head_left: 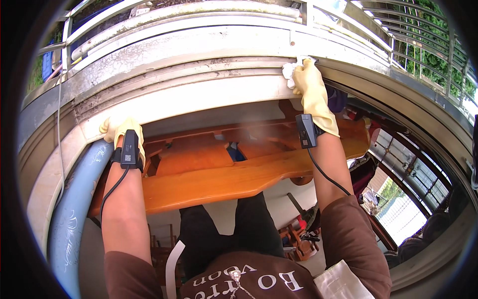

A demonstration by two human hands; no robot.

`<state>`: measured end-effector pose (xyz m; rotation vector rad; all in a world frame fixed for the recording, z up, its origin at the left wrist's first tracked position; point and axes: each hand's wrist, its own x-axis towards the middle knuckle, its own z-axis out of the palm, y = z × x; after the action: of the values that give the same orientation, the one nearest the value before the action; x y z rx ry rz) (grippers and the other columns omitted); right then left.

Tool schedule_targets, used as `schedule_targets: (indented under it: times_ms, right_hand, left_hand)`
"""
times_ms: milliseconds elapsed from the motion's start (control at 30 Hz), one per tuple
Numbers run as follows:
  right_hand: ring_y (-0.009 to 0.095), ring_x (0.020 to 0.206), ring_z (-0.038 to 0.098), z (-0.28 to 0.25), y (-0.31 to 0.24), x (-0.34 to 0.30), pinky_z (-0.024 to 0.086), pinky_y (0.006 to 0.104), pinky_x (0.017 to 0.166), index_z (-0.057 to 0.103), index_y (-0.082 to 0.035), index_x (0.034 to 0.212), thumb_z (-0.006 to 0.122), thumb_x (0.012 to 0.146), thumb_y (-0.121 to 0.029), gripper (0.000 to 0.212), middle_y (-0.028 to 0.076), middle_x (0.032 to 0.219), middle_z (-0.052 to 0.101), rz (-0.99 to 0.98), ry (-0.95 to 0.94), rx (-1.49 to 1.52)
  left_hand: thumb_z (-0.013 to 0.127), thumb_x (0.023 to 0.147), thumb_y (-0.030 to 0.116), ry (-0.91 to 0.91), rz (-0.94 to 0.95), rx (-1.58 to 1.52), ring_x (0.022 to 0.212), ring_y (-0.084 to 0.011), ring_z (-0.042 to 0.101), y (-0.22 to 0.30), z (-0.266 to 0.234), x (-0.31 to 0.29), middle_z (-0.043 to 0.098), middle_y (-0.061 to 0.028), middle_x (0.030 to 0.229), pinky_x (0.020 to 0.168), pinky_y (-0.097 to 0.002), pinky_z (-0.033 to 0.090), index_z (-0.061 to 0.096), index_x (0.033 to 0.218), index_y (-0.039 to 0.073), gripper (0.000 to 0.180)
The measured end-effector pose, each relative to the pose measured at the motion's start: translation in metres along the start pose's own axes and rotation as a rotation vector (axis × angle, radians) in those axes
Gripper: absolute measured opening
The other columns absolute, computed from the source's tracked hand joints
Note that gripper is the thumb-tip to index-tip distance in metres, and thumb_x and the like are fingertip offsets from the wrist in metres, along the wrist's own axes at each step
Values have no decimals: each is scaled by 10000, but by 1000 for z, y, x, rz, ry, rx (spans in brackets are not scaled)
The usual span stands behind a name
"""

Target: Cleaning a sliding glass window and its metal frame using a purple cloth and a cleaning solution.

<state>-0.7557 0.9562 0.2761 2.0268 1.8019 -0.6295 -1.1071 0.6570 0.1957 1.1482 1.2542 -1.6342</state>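
Note:
My right hand [309,83], in a pale yellow rubber glove, is closed on a crumpled white cloth [289,74]. It presses the cloth against the metal window track [199,74], whose grooves hold dark dirt. My left hand [122,128], gloved the same way, leans on the inner edge of the pale window sill [209,94]. Its fingers curl over that edge and are partly hidden. Each wrist carries a strapped black box with a cable.
Below the sill stands an orange-brown wooden bench [209,184]. A blue patterned roll or post [82,199] runs along the left. Metal railings [343,20] and a long pipe [184,17] lie outside. A thin cable [59,124] hangs at left; a sliding window frame [388,94] is at right.

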Motion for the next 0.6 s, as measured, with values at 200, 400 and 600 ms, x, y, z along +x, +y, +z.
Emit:
schedule_targets:
  times_ms: [200,400,600]
  right_hand:
    - [130,481,542,14,-12,-18,456,266,493,623,7,1247,540,1009,-135,289,57,712,660,-119,-404,748]
    - [241,549,699,30,-24,-35,566,349,587,567,36,1341,495,1027,-217,409,155,752,734,-436,286,43]
    - [209,568,696,6,7,-1,554,353,543,604,37,1203,444,1016,-192,336,162,732,715,-37,28,245]
  left_hand:
    - [787,801,299,-32,76,51,938,-183,710,-2,-5,0,769,30,1037,698,-517,563,802,1092,238,298]
    - [770,831,317,-16,26,32,975,-190,718,-5,-6,-15,770,29,1045,704,-536,563,794,1116,239,297]
    - [765,824,328,12,27,-17,846,-194,702,-5,-18,-31,762,9,945,616,-530,516,805,1067,231,264]
